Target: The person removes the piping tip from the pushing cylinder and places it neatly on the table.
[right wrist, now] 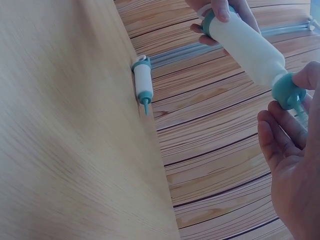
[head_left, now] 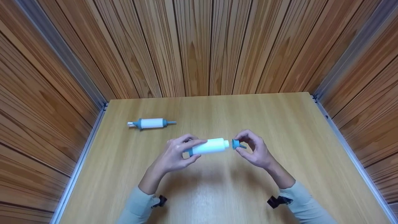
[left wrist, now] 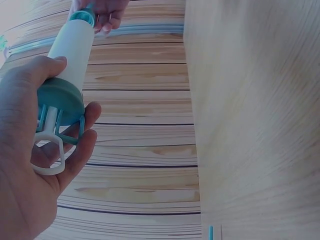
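My left hand (head_left: 183, 152) grips a white syringe-like barrel (head_left: 211, 146) around its teal collar (left wrist: 60, 100), thumb on one side and fingers on the other. A white ring handle (left wrist: 49, 160) sticks out of the collar towards the palm. The barrel lies nearly level above the table, its narrow neck pointing right. Thumb and fingers of my right hand (head_left: 256, 149) pinch a teal nozzle cap (head_left: 235, 144), its wide mouth facing that neck and its thin spout pointing away. A slim gap separates cap and neck in the head view.
A second white syringe-like tube (head_left: 151, 123) with teal ends and a thin spout lies on the wooden table (head_left: 130, 174), back left. Wood-plank walls (head_left: 199, 46) and metal rails (head_left: 77, 169) enclose the table.
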Demonstrator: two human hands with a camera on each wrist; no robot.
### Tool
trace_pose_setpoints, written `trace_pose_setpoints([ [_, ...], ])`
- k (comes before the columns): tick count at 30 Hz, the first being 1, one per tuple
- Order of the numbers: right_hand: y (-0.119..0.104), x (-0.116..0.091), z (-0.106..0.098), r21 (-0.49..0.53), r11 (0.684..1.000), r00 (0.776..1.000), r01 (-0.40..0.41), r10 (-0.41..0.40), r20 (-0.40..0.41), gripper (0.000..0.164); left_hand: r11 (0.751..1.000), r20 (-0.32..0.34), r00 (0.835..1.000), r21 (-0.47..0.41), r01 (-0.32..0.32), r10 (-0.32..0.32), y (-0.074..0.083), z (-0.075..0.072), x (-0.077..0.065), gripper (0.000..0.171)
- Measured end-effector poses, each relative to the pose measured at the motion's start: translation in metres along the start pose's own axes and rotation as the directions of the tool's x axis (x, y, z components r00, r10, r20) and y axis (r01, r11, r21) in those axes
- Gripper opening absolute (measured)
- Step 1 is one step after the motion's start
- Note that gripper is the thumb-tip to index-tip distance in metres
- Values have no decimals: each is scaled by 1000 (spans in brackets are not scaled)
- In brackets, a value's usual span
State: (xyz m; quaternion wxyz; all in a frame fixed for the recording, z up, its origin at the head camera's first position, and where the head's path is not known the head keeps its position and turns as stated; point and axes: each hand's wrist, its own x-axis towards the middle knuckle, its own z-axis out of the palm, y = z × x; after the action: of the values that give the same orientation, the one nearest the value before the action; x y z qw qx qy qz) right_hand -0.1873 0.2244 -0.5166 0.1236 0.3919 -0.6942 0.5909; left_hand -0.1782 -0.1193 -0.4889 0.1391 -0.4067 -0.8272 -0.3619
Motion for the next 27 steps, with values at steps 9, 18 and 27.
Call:
trace_pose_setpoints([
  [9, -1, -2, -1, 10, 1000, 1000, 1, -1, -16, 35, 1000, 8, 1000, 0, 26, -26, -2, -1, -2, 48],
  [18, 0, -3, -2, 8, 1000, 1000, -4, 4, -9, 38, 998, -2, 998, -22, 58, -58, -7, -4, 1, 47],
  [27, 1, -3, -3, 14, 999, 999, 47, -47, 1, 39, 997, -25, 998, 34, 65, -64, -16, -5, 7, 46],
])
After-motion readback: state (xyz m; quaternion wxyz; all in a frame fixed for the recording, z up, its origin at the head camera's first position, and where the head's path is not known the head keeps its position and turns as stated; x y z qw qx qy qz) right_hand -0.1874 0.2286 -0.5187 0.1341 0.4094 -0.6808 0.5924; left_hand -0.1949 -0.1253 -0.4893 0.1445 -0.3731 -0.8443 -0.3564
